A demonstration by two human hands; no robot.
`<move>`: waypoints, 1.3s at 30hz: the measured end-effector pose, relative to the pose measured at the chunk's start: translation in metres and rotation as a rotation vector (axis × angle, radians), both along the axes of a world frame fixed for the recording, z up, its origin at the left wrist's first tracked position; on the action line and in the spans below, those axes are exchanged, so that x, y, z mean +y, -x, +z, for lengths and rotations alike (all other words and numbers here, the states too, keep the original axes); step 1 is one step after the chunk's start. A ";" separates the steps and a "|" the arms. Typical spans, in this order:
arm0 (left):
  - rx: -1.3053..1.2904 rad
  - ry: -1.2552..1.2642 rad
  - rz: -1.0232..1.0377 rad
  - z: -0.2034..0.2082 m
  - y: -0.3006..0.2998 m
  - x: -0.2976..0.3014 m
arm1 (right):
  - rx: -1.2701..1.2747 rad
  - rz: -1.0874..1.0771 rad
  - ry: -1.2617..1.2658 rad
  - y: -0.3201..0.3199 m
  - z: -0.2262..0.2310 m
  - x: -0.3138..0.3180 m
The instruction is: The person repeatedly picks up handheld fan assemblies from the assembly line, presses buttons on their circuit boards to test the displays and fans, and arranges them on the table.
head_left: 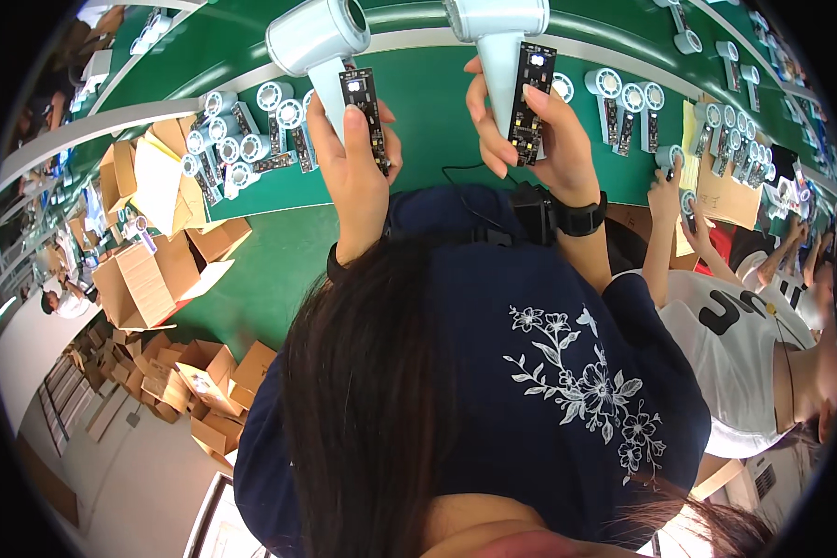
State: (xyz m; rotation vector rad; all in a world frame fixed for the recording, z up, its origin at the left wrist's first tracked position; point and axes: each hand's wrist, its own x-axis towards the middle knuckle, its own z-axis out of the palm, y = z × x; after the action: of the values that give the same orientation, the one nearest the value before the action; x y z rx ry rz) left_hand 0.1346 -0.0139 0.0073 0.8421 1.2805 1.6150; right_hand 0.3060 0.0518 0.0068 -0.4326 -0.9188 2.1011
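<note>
My left hand grips a pale blue handheld fan by its handle, raised above the green table. A black circuit board with a small lit white display shows along that handle, and my thumb lies against it. In my right hand is a second handheld fan of the same shape, also held by the handle. Its black circuit board faces me, lit near the top, with my thumb at its edge. The upper ends of both fans run toward the picture's top edge.
Several similar fans lie on the table at left, and more fans at right. Open cardboard boxes stand to the left. At right a co-worker's hands handle fans. A thin black cable lies at the table's near edge.
</note>
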 end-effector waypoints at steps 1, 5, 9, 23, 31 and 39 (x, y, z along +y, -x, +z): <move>0.005 0.002 -0.001 -0.001 0.000 0.000 | 0.000 -0.006 -0.004 0.000 0.000 0.000; -0.005 0.036 0.005 -0.002 -0.001 0.001 | -0.009 -0.015 0.005 -0.002 0.000 0.001; -0.003 0.089 0.025 -0.001 -0.002 0.001 | -0.017 -0.003 0.030 -0.004 0.000 0.001; 0.004 0.096 0.061 -0.010 -0.002 0.004 | 0.064 -0.048 0.077 -0.008 -0.010 0.006; 0.078 0.169 -0.116 -0.061 0.005 0.052 | -0.078 -0.205 0.118 -0.048 -0.043 0.017; 0.081 0.395 -0.379 -0.135 -0.030 0.088 | -0.201 -0.504 0.261 -0.150 -0.125 0.003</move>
State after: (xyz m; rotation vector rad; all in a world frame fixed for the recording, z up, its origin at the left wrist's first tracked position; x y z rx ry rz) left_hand 0.1645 0.0744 -0.1278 0.8437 1.3428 0.9974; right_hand 0.4555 0.0552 -0.1186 -0.9220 -0.5653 1.7302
